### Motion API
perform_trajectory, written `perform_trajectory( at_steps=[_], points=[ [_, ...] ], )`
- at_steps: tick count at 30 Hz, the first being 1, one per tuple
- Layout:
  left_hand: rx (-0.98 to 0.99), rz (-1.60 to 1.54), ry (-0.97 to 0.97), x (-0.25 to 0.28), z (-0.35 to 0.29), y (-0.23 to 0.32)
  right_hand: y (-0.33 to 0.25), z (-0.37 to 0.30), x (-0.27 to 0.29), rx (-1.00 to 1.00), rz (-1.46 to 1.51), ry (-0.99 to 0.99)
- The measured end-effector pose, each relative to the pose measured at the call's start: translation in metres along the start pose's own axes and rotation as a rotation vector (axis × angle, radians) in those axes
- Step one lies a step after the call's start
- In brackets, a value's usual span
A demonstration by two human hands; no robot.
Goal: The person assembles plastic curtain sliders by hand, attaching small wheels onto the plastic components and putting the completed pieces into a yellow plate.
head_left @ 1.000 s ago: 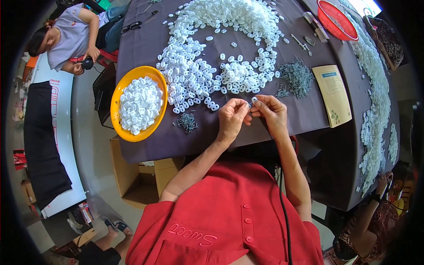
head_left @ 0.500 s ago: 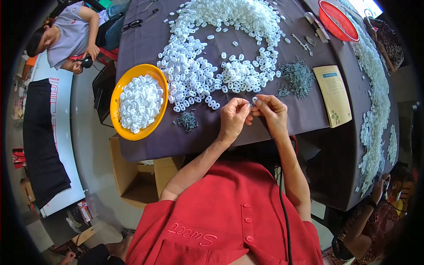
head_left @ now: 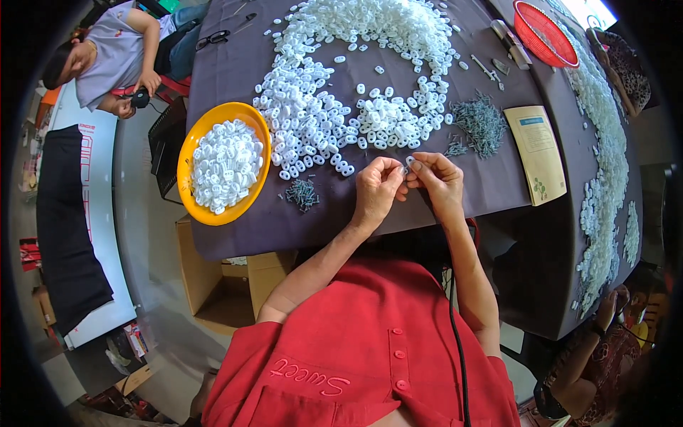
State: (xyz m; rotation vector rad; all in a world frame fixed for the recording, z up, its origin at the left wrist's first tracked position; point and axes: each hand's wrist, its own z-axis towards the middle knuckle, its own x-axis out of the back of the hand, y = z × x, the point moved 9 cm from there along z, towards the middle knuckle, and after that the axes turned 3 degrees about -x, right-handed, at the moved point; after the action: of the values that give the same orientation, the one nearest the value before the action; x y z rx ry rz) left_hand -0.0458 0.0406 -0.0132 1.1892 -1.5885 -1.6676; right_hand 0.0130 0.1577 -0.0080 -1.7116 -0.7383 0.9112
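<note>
Leftmost, at 9 o'clock from the working hands: white surface (head_left: 102, 171) bearing large red lettering, partly covered by a black cloth (head_left: 67, 235). Nearer, also at 9: orange bowl (head_left: 186, 167) filled with white two-holed oval pieces. Small heap of grey pins (head_left: 302, 194) between 8 and 9. At 7, red shirt (head_left: 356, 306) with one word embroidered in matching script across the chest. Loose pile of white pieces (head_left: 306, 107) at 10, curving round to 12. Hub of the clock: left hand (head_left: 378, 188), thumb and fingers pinched on something small, mostly hidden; its tips adjoin the single white piece (head_left: 410, 161), which is gripped at the fingertips of the right hand (head_left: 437, 181). Larger pin heap (head_left: 478, 127) at 2. Tan booklet (head_left: 537, 154) at 3, printed with a dark blue title bar, fine lines beneath and a green plant motif. Red mesh basket (head_left: 544, 35) between 1 and 2.
</note>
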Motion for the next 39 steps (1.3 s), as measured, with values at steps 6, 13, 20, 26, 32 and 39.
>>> perform_trajectory(
  at_steps=[6, 13, 20, 26, 32, 39],
  points=[
    [0.015, 0.017, -0.023, 0.0, 0.002, 0.0, -0.001, -0.001, -0.002, 0.03, -0.023, -0.01],
    [0.122, -0.055, -0.048, -0.003, 0.003, -0.006, -0.001, -0.001, -0.002, 0.065, -0.079, -0.028],
    [0.154, -0.092, -0.006, -0.004, 0.006, -0.007, -0.004, -0.004, -0.004, 0.165, -0.153, -0.014],
    [0.252, -0.166, 0.061, -0.002, 0.007, -0.012, -0.004, -0.004, -0.005, 0.222, -0.163, -0.035],
    [0.304, -0.172, 0.069, -0.002, 0.007, -0.019, -0.021, -0.008, -0.007, 0.316, -0.427, 0.013],
    [0.237, -0.082, 0.034, -0.007, 0.007, -0.012, -0.023, -0.009, -0.007, 0.321, -0.473, 0.003]
  ],
)
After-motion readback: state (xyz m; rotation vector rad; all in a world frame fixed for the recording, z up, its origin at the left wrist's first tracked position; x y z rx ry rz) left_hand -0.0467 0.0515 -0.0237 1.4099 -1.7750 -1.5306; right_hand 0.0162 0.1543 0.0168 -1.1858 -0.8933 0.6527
